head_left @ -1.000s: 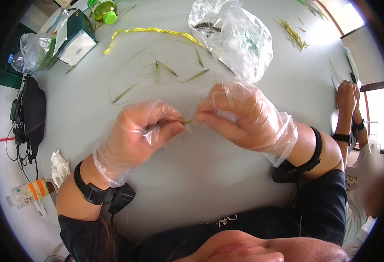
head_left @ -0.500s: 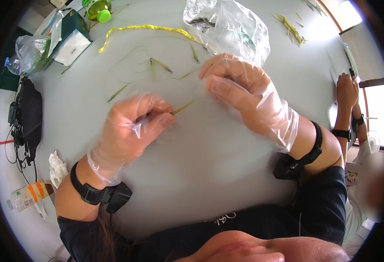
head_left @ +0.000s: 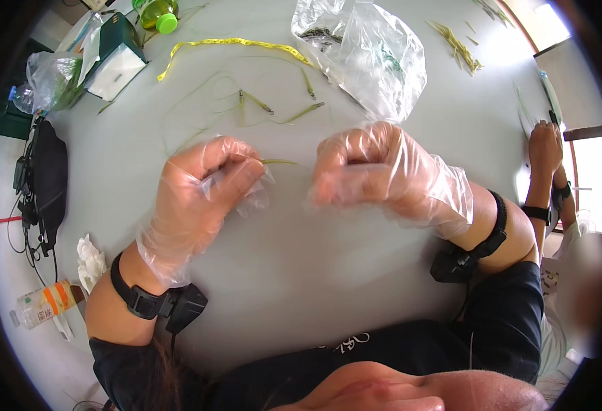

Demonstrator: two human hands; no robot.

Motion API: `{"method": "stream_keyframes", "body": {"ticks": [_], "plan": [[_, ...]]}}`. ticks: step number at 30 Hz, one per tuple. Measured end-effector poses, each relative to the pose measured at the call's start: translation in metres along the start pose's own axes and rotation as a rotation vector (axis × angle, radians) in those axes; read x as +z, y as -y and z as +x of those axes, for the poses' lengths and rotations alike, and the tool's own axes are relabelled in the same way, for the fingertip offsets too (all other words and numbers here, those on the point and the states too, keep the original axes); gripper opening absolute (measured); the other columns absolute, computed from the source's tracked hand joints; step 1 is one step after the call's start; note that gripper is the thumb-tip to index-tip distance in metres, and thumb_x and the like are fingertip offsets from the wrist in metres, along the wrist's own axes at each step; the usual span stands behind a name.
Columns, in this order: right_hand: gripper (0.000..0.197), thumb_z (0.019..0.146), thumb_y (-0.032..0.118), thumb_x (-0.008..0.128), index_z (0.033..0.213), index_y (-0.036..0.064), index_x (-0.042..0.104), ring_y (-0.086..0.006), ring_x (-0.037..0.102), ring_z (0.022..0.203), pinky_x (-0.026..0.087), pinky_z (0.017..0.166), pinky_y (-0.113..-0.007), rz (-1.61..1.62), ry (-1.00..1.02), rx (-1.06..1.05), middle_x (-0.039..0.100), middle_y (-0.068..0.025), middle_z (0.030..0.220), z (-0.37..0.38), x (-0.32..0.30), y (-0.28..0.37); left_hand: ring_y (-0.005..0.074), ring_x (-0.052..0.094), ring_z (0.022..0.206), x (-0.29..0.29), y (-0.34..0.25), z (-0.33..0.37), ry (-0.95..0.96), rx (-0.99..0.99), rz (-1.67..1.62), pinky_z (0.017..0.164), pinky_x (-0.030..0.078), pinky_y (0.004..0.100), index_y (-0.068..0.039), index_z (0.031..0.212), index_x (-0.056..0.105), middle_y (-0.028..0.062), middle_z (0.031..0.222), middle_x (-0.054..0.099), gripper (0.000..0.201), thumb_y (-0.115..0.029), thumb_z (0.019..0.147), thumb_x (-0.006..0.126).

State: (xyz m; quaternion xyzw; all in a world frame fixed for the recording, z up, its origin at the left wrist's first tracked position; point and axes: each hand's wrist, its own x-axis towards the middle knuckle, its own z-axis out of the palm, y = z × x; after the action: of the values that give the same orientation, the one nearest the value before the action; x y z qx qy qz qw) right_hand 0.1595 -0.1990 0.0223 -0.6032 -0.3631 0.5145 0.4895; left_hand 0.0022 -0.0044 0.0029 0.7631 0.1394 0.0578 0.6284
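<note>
Both my hands wear clear plastic gloves. My left hand [head_left: 212, 175] pinches a thin green grass-like strand [head_left: 280, 162] between thumb and forefinger; its free end points right. Across a gap, my right hand [head_left: 373, 171] is closed with thumb and fingertips together, slightly blurred; whether a fine thread sits in them cannot be made out. Beyond the hands lie several short green pieces with small metallic-looking ends, among them one piece [head_left: 306, 113] near my right hand and another piece [head_left: 258, 103] left of it. Fine green threads trail around them.
A yellow measuring tape [head_left: 236, 42] curves behind the pieces, beside a clear plastic bag [head_left: 376, 58] with dark chain-like contents. Cut yellow-green stalks [head_left: 457, 48] lie far right. A green box [head_left: 115, 58] and green-capped bottle [head_left: 157, 15] stand far left. Another person's hand [head_left: 544, 144] works at the right.
My right hand has come down nearer my body and its fingers have closed in. My left hand has risen slightly, and its strand now lies flatter. A green piece beyond my right hand shows more fully.
</note>
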Motion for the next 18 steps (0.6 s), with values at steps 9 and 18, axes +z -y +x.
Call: {"method": "stream_keyframes", "body": {"ticks": [9,18], "plan": [[0.032,0.089,0.035,0.066,0.098,0.0051,0.073,-0.0098,0.052,0.067,0.046,0.062,-0.026,-0.019,-0.354,0.230,0.065,-0.0049,0.082,0.005,0.007,0.006,0.0054,0.053,0.073,0.000,0.000,-0.002,0.057,-0.016,-0.039,0.066,0.044,0.0207,0.001,0.095,0.065,-0.0007,0.082,0.061,0.008,-0.005,0.091,0.068],[0.038,0.087,0.036,0.070,0.070,0.0022,0.064,-0.0065,0.048,0.062,0.038,0.054,-0.027,-0.146,-0.168,0.191,0.054,0.0005,0.062,0.003,0.003,0.005,0.0063,0.055,0.072,0.000,-0.001,-0.001,0.085,-0.003,-0.022,0.066,0.046,0.0213,-0.002,0.094,0.064,0.0002,0.083,0.064,0.009,-0.011,0.092,0.067]]}}
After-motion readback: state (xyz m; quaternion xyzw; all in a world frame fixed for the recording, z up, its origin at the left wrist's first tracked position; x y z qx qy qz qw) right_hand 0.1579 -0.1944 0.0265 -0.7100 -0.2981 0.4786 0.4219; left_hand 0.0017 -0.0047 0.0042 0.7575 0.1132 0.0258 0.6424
